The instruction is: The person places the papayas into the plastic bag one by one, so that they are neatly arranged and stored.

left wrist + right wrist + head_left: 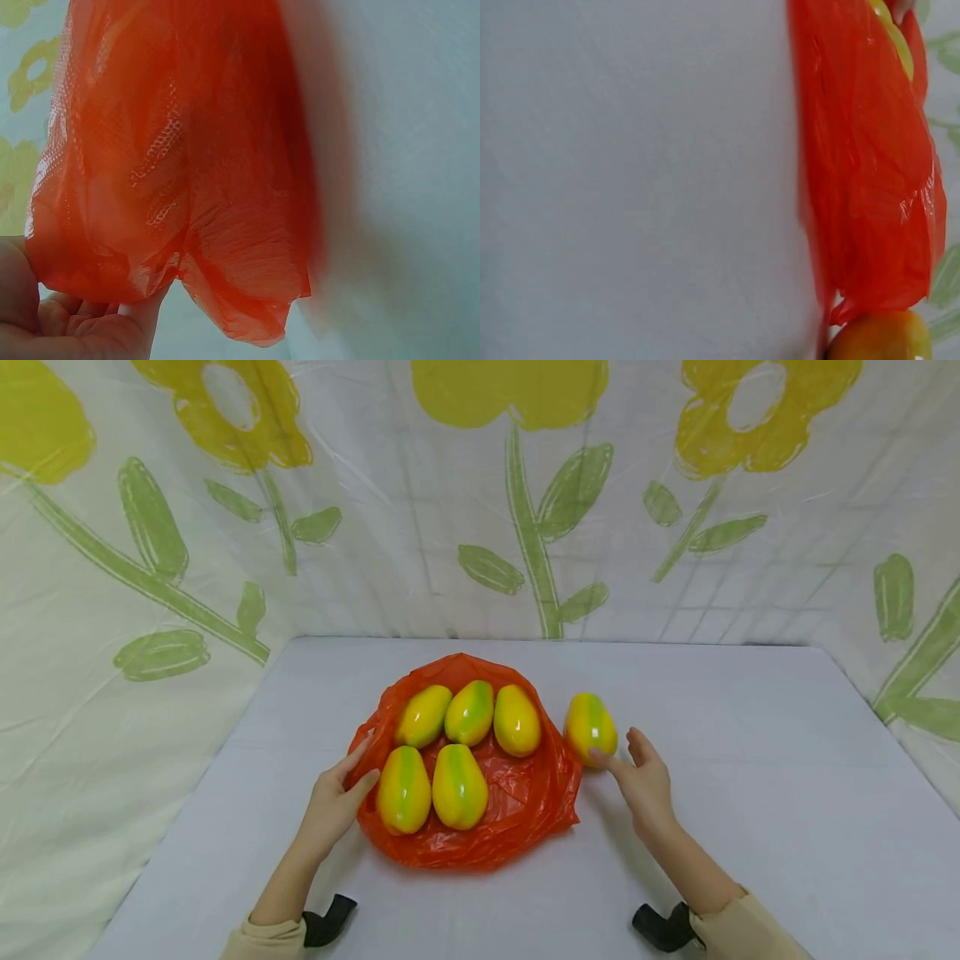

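Observation:
Several glossy yellow papayas (461, 787) with green streaks sit in a wide-mouthed red plastic bag (525, 806) on the table. At the bag's left side, my left hand (330, 802) touches the plastic, thumb and forefinger spread apart. From the left wrist view, this hand (90, 330) shows by the bag's edge, some fingertips hidden by the plastic. Just right of the bag lies a single papaya (591, 727). My right hand (647, 785) is beside it, its thumb overlapping the fruit's lower edge and its fingers extended. The right wrist view shows part of a papaya (881, 337) beyond the bag.
The white-covered table (750, 735) stretches to both sides of the bag. Behind it hangs a pale curtain (397, 527) printed with yellow flowers and green leaves. Black wrist-mounted devices (330, 921) jut from both sleeves near the front.

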Action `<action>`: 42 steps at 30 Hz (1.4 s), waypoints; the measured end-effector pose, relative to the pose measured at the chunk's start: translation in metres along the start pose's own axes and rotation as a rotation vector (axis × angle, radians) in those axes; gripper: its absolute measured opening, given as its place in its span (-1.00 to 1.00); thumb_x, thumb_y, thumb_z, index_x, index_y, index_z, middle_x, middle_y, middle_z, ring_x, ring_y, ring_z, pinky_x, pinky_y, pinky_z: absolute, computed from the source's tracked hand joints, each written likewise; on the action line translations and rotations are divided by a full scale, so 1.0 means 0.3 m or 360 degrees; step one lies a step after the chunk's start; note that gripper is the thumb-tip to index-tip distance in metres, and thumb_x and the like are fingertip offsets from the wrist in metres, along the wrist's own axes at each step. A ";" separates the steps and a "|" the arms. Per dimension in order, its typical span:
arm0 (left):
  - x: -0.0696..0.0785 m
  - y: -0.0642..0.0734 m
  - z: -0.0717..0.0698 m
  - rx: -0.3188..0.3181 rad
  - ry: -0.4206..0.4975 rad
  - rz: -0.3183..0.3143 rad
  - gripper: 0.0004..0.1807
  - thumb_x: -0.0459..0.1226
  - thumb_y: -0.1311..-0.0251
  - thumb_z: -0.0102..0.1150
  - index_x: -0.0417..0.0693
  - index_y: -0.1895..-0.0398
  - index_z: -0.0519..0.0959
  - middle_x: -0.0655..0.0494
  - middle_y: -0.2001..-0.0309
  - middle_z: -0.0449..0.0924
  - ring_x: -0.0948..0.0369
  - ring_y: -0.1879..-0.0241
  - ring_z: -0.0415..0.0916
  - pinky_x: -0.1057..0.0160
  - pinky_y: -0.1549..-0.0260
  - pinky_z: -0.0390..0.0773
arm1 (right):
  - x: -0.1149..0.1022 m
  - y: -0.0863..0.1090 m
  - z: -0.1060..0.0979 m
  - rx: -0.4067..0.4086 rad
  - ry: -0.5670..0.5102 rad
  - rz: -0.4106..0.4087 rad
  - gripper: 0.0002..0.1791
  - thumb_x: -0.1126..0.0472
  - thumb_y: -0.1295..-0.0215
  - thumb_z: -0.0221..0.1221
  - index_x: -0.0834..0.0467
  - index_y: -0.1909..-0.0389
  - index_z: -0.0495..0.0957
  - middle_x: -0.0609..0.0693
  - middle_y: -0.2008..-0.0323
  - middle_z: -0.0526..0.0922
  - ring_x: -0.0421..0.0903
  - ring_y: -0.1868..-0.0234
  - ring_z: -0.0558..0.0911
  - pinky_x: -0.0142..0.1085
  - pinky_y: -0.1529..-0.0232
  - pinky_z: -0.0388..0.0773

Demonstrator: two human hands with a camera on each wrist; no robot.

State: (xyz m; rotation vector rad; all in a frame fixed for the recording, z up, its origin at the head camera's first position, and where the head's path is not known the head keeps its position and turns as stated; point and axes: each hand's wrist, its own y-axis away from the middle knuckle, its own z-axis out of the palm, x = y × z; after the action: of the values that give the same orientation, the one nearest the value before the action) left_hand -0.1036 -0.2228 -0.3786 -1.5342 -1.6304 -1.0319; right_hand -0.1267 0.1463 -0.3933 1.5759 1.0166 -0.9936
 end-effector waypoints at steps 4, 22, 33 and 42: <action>0.001 0.003 0.001 0.0003 -0.0007 0.0023 -0.43 -0.36 -0.42 -0.03 -0.21 -0.46 0.17 -0.33 -0.38 0.20 -0.19 -0.39 0.13 -0.03 -0.23 0.29 | -0.016 -0.030 0.010 -0.0009 -0.0037 0.0034 -0.04 0.08 -0.34 0.19 0.31 -0.52 -0.19 0.22 -0.52 -0.08 0.14 -0.51 -0.06 0.00 -0.44 0.01; 0.000 0.001 0.001 0.0007 -0.0011 0.0009 -0.43 -0.34 -0.42 -0.02 -0.24 -0.46 0.17 -0.33 -0.38 0.21 -0.19 -0.36 0.18 -0.02 -0.22 0.31 | -0.034 -0.145 0.060 0.0075 -0.0109 0.0114 -0.04 0.08 -0.31 0.21 0.36 -0.50 -0.15 0.28 -0.50 -0.07 0.15 -0.50 -0.03 -0.08 -0.46 -0.03; 0.004 0.004 0.002 0.0016 0.0003 0.0012 -0.43 -0.35 -0.41 -0.01 -0.23 -0.46 0.18 -0.33 -0.38 0.20 -0.18 -0.37 0.16 -0.01 -0.22 0.31 | -0.033 -0.169 0.081 0.0050 -0.0075 0.0183 -0.02 -0.01 -0.30 0.20 0.32 -0.51 -0.12 0.29 -0.47 0.00 0.19 -0.39 0.10 0.00 -0.43 0.04; 0.003 0.001 0.002 0.0005 -0.0011 0.0007 -0.42 -0.33 -0.42 -0.01 -0.23 -0.46 0.17 -0.34 -0.38 0.20 -0.19 -0.38 0.15 -0.04 -0.25 0.28 | -0.029 -0.170 0.080 0.0040 -0.0104 0.0185 -0.05 -0.02 -0.31 0.19 0.33 -0.50 -0.08 0.30 -0.44 0.07 0.19 -0.35 0.13 0.01 -0.41 0.09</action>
State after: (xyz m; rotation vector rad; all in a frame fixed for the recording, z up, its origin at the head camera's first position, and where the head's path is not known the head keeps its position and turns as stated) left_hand -0.1033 -0.2220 -0.3781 -1.5402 -1.6319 -1.0223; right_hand -0.1804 0.1305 -0.4046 1.5939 0.8610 -0.9750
